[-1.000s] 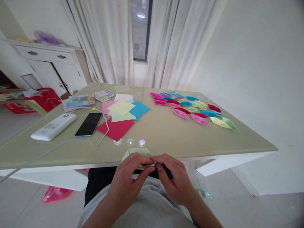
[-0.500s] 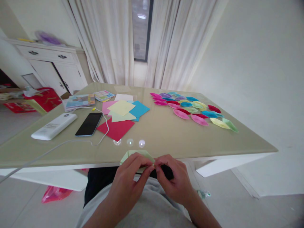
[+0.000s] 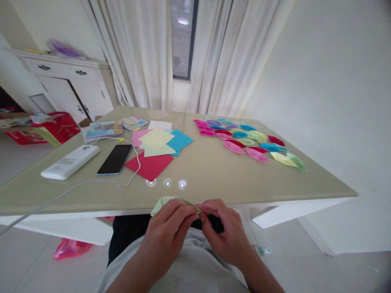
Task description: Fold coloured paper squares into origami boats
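Observation:
A folded sheet of pale green paper [image 3: 160,203] is held at the table's front edge, just above my lap. My left hand [image 3: 172,224] is closed on it, thumb and forefinger pinching near its right tip and covering much of it. My right hand [image 3: 220,228] pinches the same tip from the other side, its fingertips meeting those of the left. The exact fold between the fingertips is hidden. Beyond my hands lie a red paper square [image 3: 149,166] and overlapping pale yellow [image 3: 157,138] and blue [image 3: 180,140] sheets.
Several folded, leaf-shaped paper pieces [image 3: 257,154] in many colours lie at the table's right. On the left are a phone [image 3: 115,159], a white power bank [image 3: 70,162], a trailing white cable [image 3: 88,182] and booklets [image 3: 104,129]. A wall [image 3: 330,122] borders the right side.
The green paper has tilted and shifted slightly left and down, with less of its upper edge showing. Both hands keep pinching its right tip, with fingers moved a little.

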Action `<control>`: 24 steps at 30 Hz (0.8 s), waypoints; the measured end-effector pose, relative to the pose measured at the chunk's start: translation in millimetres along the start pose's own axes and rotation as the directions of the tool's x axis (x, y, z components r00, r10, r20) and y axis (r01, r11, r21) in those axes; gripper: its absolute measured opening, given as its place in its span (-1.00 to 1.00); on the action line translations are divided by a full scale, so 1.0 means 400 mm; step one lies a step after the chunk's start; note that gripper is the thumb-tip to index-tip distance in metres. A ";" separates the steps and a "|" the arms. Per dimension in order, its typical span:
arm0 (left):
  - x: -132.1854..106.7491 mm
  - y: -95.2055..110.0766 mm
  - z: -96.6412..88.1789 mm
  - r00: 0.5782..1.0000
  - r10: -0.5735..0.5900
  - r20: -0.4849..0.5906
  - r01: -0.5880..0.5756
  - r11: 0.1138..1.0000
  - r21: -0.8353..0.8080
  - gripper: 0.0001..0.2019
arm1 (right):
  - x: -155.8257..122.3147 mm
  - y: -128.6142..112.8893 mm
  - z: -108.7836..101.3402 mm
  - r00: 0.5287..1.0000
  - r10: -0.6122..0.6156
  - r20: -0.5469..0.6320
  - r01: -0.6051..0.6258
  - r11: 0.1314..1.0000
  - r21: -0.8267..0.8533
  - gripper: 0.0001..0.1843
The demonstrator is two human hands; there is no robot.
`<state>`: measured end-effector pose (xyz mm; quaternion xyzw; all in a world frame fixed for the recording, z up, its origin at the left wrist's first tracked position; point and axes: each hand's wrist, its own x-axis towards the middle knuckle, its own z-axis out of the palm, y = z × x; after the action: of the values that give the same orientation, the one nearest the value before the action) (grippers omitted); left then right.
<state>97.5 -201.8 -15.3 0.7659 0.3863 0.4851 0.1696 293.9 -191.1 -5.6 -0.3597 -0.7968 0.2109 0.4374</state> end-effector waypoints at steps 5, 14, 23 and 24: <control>-0.002 -0.001 0.001 0.996 0.088 -0.014 -0.087 0.995 0.056 -0.84 | 0.004 -0.004 -0.004 1.000 0.027 0.007 -0.027 1.000 0.014 -0.68; -0.001 0.004 -0.003 1.000 -0.013 0.021 0.014 0.999 -0.032 -0.88 | 0.005 -0.009 -0.002 1.000 0.013 -0.001 -0.013 1.000 0.008 -0.67; -0.004 0.000 -0.002 0.999 -0.030 0.027 0.032 0.997 -0.073 -0.86 | 0.006 -0.013 -0.006 1.000 0.012 0.012 -0.013 1.000 0.026 -0.67; -0.005 0.000 -0.002 0.999 -0.028 0.015 0.029 0.996 -0.082 -0.86 | 0.006 -0.012 -0.006 1.000 0.012 0.013 -0.012 1.000 0.025 -0.66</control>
<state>96.1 -203.3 -16.1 0.7561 0.3758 0.4926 0.2107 293.2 -192.4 0.2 -0.3575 -0.7946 0.2259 0.4356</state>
